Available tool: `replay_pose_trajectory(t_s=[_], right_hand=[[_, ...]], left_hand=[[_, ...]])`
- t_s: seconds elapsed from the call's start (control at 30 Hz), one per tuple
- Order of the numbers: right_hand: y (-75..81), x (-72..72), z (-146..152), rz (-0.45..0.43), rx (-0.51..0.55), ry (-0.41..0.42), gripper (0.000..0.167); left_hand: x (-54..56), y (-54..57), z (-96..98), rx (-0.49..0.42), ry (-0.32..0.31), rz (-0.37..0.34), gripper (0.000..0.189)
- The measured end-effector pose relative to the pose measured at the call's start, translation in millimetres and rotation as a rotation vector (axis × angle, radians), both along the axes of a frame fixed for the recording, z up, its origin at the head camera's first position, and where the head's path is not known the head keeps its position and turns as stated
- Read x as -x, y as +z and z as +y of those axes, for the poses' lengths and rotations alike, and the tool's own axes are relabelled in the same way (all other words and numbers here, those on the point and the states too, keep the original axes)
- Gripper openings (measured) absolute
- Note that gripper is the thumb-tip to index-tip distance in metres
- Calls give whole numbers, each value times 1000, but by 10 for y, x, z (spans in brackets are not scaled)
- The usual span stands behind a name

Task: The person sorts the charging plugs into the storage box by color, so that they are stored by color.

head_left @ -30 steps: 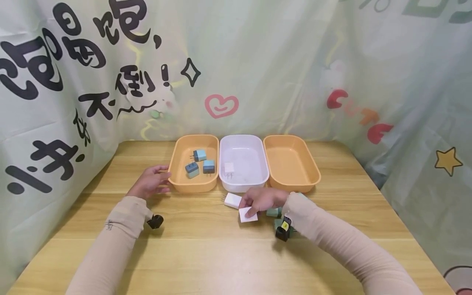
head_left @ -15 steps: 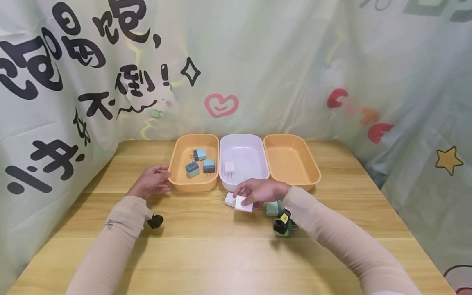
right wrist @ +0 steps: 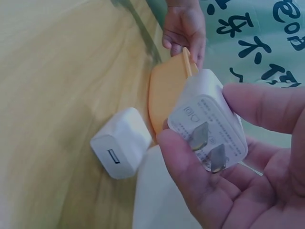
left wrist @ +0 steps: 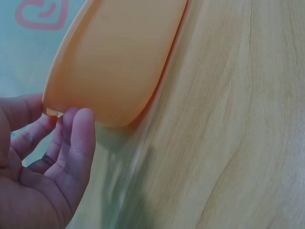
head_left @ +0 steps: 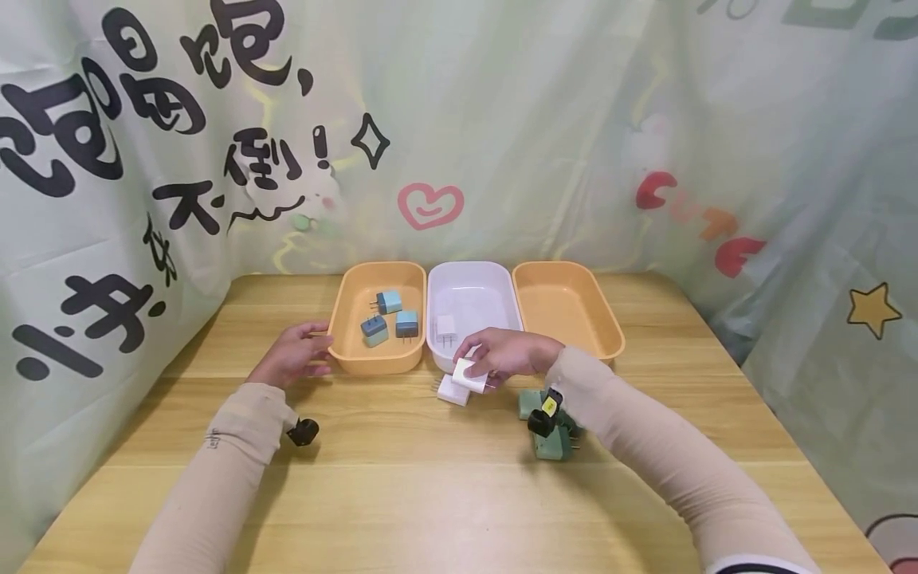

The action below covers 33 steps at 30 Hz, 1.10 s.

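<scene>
My right hand pinches a white charger plug just above the table, at the near rim of the white tray. Its prongs face my palm in the right wrist view. A second white charger lies on the table beside it. Another white plug sits inside the white tray. My left hand rests with relaxed fingers against the left end of the left orange tray, which holds three blue-grey plugs.
An empty orange tray stands right of the white one. Green plugs lie on the table under my right forearm. Printed curtains close in the back and sides of the wooden table.
My right hand has lifted the white plug off the table and carried it away from me, up to the white tray's near rim. The left hand has not moved.
</scene>
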State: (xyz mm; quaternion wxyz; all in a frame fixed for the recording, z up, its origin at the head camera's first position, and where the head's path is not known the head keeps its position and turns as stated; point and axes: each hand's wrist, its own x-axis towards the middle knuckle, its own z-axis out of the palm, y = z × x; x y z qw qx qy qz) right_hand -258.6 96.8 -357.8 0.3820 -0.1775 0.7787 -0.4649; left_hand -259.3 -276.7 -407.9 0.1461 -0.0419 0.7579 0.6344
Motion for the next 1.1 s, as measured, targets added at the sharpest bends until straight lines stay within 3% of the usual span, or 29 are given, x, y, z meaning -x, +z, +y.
replay_pose_trajectory(t_s=[0.43, 0.7, 1.1], right_hand=[[33, 225, -38, -59, 31, -125, 34], [30, 356, -41, -45, 36, -181, 34], [-109, 614, -26, -77, 88, -286, 36]], left_hand=[[10, -9, 9, 5, 12, 6, 54], [17, -27, 1, 1, 4, 15, 55], [-2, -7, 19, 4, 7, 12, 54]])
